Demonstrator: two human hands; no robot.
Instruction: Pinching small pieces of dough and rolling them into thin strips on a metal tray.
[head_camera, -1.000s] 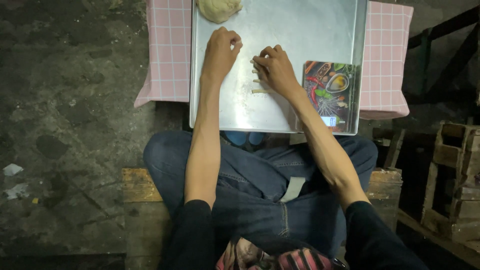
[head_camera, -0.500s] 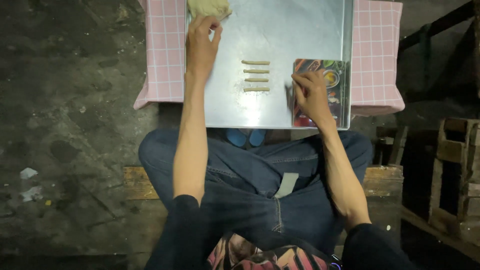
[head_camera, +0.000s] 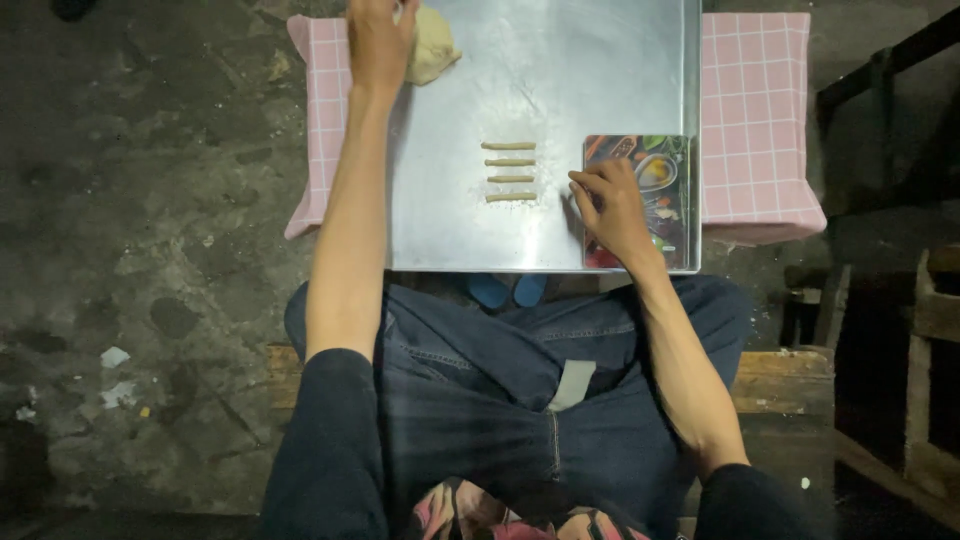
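My left hand (head_camera: 378, 40) reaches to the far left corner of a metal tray (head_camera: 560, 80) and rests on a pale lump of dough (head_camera: 432, 52). Several thin rolled dough sticks (head_camera: 510, 172) lie in a row at the tray's middle. My right hand (head_camera: 612, 208) lies with curled fingers on a small flat scale with a colourful printed top (head_camera: 650, 200) at the tray's right side; whether it holds a bit of dough I cannot see.
The tray sits on a low stand covered by a pink checked cloth (head_camera: 755, 120). I sit on a wooden bench (head_camera: 780, 375) with my knees under the tray. Wooden crates (head_camera: 925, 340) stand to the right; a rough concrete floor (head_camera: 140, 230) lies to the left.
Both hands left the tray's middle, exposing the row of dough sticks. The left hand went up to the dough lump; the right hand moved onto the scale.
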